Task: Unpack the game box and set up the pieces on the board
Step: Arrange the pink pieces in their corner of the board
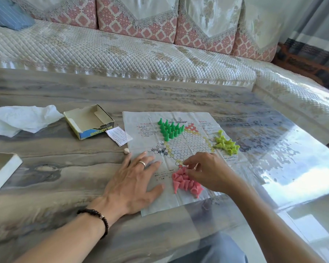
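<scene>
Two hands work over one paper board on the counter: left hand lies flat, fingers spread, on the board's near-left corner; right hand pinches a pink piece from the pink pile at the near point. Green pieces stand at the far point; yellow-green pieces lie toppled at the board's right. One open box left of the board reads "SULIAOTIAOQI".
</scene>
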The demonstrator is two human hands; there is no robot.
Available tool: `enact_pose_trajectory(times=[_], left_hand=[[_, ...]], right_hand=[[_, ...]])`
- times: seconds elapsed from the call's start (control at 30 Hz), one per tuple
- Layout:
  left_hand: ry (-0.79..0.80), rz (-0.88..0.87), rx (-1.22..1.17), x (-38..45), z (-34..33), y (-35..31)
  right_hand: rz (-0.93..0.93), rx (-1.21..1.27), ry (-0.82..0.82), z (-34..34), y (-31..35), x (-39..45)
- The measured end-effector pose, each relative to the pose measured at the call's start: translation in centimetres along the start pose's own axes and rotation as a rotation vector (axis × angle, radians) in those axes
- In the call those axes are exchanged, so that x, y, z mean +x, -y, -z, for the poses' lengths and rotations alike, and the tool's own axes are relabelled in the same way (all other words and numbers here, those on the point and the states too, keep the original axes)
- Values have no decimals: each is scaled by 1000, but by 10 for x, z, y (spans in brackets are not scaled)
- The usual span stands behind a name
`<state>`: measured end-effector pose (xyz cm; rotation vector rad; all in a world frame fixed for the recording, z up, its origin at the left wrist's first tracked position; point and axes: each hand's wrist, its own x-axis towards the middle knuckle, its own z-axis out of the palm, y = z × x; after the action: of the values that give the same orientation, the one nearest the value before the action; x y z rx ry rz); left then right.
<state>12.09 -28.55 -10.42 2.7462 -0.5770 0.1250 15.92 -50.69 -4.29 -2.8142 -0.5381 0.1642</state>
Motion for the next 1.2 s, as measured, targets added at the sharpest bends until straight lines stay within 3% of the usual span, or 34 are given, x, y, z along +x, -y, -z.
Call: enact_pose_trajectory(times=[0.43, 0.6, 0.73, 0.97, 1.2], left_hand=[[-23, 43, -52, 2, 1, -1], [-17, 46, -56, 1, 0, 0], [-16, 48, -62, 1, -1, 2], [-17, 56, -60, 2, -2, 1], [-9, 57, -82, 2, -1, 1]], right_hand=[[-33, 25, -57, -13, -3, 6], [-61, 141, -87, -5, -7, 12], [-60, 61, -155, 10, -9, 24], [11, -137, -47, 10, 2, 44], [31, -95, 15, 2, 5, 51]])
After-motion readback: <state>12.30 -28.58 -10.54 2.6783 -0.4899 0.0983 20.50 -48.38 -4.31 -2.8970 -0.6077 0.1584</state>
